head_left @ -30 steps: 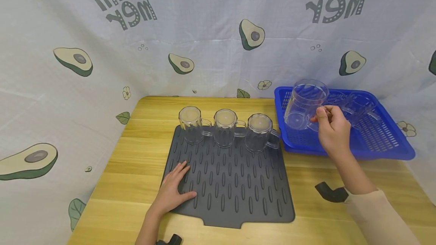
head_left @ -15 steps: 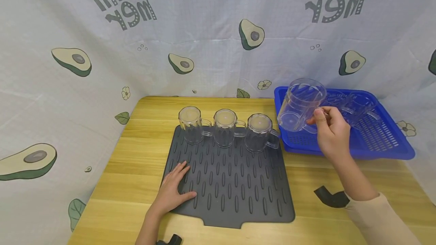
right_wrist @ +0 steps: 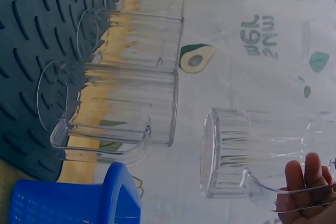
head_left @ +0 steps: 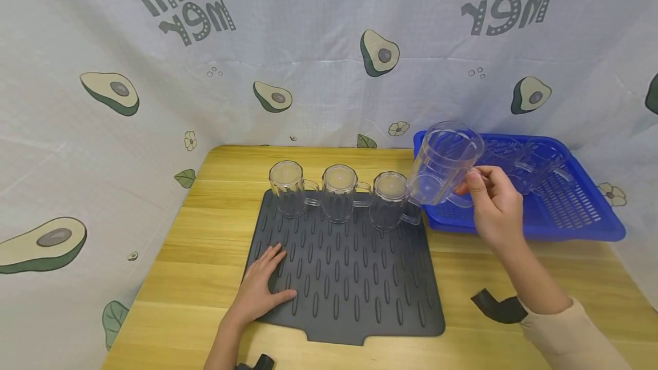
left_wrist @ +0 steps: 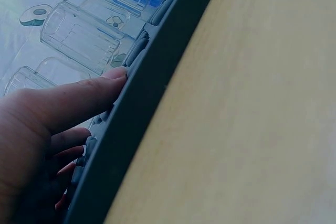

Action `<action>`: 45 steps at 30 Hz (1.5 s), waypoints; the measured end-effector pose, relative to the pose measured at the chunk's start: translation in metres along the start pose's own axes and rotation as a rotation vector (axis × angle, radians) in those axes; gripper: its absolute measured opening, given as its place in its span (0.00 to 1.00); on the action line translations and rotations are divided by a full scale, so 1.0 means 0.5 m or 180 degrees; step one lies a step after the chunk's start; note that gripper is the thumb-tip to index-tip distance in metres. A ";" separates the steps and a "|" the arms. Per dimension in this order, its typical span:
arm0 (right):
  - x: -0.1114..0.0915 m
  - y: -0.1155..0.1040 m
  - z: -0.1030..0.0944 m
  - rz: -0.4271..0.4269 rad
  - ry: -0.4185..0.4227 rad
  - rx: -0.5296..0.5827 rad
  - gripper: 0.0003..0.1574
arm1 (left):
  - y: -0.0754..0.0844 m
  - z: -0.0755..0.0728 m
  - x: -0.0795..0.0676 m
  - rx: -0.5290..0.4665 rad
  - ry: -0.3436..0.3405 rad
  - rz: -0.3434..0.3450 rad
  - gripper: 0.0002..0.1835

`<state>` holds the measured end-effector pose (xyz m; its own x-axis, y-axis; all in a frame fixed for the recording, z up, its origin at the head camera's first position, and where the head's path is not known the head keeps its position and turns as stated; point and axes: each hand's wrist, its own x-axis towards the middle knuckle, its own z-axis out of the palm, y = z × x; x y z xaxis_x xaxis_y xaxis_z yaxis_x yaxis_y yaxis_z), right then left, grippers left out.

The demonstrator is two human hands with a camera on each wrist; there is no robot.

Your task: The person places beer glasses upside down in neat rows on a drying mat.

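My right hand holds a clear glass mug by its handle, fingers curled through and thumb on top. The mug tilts, mouth up and base toward the lower left, above the left side of a blue plastic basket. In the right wrist view its ribbed base points at the mugs on the mat. My left hand lies with spread fingers on the left edge of a dark grey ridged mat. Along the mat's far edge three glass mugs stand upside down, handles to the right.
More clear mugs lie in the right back part of the basket. A wooden table lies under everything. Behind hangs a white cloth with avocado prints. A black wrist mount sits beneath the right wrist.
My right hand has carried the mug left, from over the basket toward the rightmost upside-down mug, tilting it further. My left hand has stayed put on the mat.
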<state>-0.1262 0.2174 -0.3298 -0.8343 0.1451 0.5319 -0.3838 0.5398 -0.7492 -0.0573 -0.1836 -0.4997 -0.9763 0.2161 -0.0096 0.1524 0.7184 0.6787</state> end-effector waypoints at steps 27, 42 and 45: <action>-0.035 -0.058 0.030 -0.0545 -0.0382 0.0483 0.10 | 0.000 0.000 0.001 0.0010 0.0025 0.0002 0.48; -0.052 -0.078 0.057 -0.0795 -0.0593 0.0749 0.08 | 0.000 0.002 0.001 0.0021 0.0051 -0.0001 0.48; -0.056 -0.085 0.063 -0.0763 -0.0660 0.0817 0.08 | -0.001 0.003 0.001 0.0029 0.0050 0.0010 0.48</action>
<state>-0.0988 0.1642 -0.3251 -0.7611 -0.1441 0.6324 -0.6416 0.3097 -0.7017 -0.0578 -0.1827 -0.5010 -0.9781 0.2079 0.0040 0.1566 0.7237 0.6721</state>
